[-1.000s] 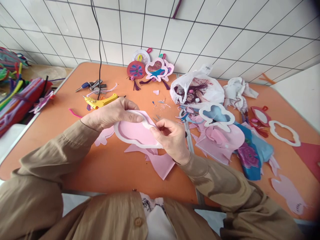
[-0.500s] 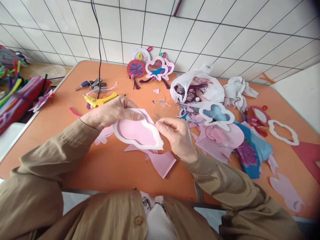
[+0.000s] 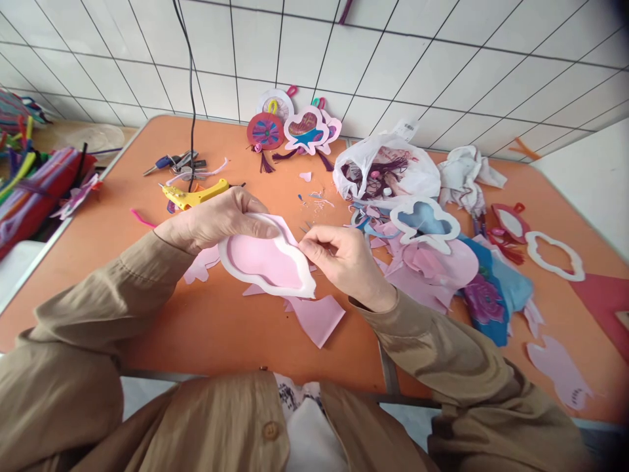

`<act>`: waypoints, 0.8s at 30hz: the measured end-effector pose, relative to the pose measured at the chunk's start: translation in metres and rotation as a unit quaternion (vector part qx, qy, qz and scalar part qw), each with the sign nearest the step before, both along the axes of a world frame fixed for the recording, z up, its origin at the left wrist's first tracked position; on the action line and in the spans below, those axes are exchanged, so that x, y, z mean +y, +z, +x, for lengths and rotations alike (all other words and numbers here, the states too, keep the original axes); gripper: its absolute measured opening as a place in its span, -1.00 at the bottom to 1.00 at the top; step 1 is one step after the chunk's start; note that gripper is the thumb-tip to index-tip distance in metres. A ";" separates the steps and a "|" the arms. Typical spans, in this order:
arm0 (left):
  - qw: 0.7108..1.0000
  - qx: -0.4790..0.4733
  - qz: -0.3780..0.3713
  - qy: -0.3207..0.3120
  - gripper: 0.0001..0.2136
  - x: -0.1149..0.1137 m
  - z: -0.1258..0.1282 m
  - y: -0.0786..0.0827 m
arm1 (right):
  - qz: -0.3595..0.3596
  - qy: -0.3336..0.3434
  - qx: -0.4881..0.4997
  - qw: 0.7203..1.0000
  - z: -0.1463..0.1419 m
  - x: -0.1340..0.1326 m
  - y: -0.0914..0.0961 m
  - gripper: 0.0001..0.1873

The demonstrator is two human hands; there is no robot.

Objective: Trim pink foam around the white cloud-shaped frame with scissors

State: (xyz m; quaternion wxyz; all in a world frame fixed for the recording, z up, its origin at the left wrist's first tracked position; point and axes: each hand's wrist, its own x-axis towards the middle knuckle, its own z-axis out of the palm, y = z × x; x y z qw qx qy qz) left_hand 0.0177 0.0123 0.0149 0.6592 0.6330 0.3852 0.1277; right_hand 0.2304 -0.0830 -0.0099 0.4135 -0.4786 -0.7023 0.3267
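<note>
Both my hands hold a white-rimmed frame with a pink foam sheet (image 3: 265, 259) inside it, just above the orange table (image 3: 211, 328). My left hand (image 3: 216, 219) grips its upper left edge, thumb pressed on the white rim. My right hand (image 3: 344, 259) pinches the frame's right edge with thumb and fingertips closed. Pink foam offcuts (image 3: 317, 318) lie on the table under and in front of the frame.
A yellow glue gun (image 3: 194, 195) with its black cord lies behind my left hand, keys beside it. Finished ornaments (image 3: 295, 128) lean on the tiled wall. A white plastic bag (image 3: 386, 174), another white frame (image 3: 425, 223), foam scraps and blue pieces crowd the right. Pipe cleaners (image 3: 34, 190) are piled at left.
My right hand has slid up along the frame's right edge to its upper corner. The frame has turned slightly and shifted a little left. My left hand has kept its grip.
</note>
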 end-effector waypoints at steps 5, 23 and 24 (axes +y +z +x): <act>1.000 -0.006 -0.007 -0.014 -0.78 0.000 0.000 0.001 | 0.003 0.004 -0.026 1.000 0.002 0.001 0.001 -0.63; 0.999 -0.022 0.022 0.011 -0.75 0.000 -0.007 0.010 | -0.031 -0.014 -0.302 0.953 0.072 0.001 -0.014 -0.86; 0.999 -0.023 0.020 0.012 -0.74 0.000 -0.007 0.010 | -0.045 -0.012 -0.345 0.938 0.078 -0.003 -0.020 -0.81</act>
